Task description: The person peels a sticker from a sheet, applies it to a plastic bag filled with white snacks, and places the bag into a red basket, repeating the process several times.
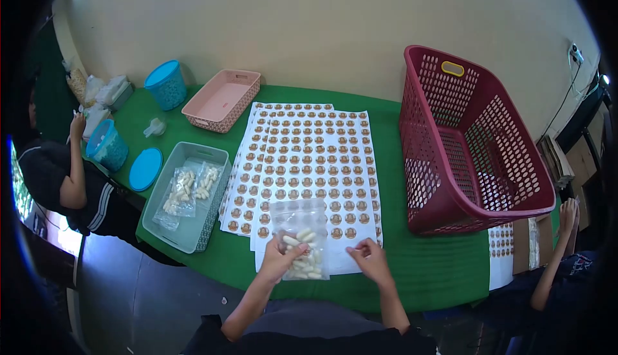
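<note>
My left hand (280,261) grips the lower left side of a clear zip bag (299,214) partly filled with off-white capsules (310,268). The bag is held over the near edge of the white sticker sheets (318,169), which carry rows of round brown stickers. To the right of the bag, my right hand (369,260) is over the sheet's lower right corner, its thumb and forefinger pinched together. Whatever sits between those fingertips, if anything, is too small to make out. Backing paper without stickers shows along the sheet's bottom right.
Left of the sheets, a grey-green basket (219,153) holds several capsule bags. Behind it are a pink basket (222,97), a lidded blue tub (166,86) and a blue lid (145,169). A tall maroon basket (444,210) stands right. Other people work at both sides.
</note>
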Demonstrator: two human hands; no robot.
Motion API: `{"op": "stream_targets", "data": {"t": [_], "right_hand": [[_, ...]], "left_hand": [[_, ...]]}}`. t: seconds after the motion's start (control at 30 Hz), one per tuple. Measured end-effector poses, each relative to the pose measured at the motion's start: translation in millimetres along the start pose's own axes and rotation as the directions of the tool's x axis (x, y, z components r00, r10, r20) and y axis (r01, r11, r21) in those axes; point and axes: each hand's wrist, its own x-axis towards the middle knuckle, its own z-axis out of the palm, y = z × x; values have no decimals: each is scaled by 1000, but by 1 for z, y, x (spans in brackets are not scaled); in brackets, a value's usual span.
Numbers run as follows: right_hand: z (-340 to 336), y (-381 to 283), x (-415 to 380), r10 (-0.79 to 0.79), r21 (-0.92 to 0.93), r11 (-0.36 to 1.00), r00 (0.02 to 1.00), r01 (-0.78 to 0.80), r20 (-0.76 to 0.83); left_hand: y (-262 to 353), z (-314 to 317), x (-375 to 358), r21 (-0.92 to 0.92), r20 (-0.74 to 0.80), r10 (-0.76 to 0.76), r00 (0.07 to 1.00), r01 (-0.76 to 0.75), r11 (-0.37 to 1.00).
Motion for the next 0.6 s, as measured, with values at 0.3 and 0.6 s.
{"op": "stream_targets", "data": {"t": [0.3,0.6], "right_hand": [[25,-64,-23,-66,660,661,848,-358,526],[39,-46,-38,-103,641,667,805,-380,584]], "left_hand": [[-25,15,6,439,-35,172,985,-139,887],[-17,7,10,97,-29,-71,997,73,993]]}}
